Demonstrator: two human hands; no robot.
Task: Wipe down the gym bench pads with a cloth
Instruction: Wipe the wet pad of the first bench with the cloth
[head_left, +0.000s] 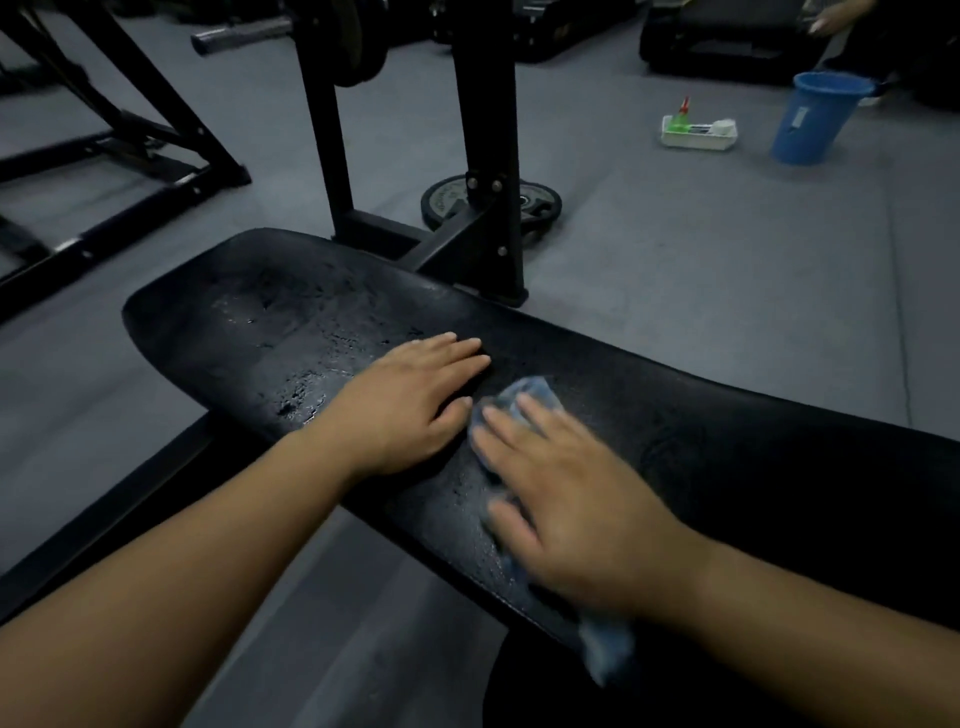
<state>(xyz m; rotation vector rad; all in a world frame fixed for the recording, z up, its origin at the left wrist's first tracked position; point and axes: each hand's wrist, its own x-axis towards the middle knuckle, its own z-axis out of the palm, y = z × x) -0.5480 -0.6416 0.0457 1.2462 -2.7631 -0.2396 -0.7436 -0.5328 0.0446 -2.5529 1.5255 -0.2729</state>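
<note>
Two hands, both flat on the bench pad (753, 441). Right hand (571, 488): fingers straight, pressing the blue cloth (530, 397) down near the pad's near edge, one tail hanging over it. Left hand (410, 400): empty, just left of the cloth. Pad's long axis runs left-right. Wet droplets (298, 402) lie toward the left end, past the left hand.

Two grips are counted: left grip (410, 405), right grip (571, 499). One cloth (535, 392) is counted. One padded surface (260, 322), one blue bucket (815, 119), one white tray (698, 140), one green bottle (680, 118) and one floor weight plate (447, 200) are logged.
</note>
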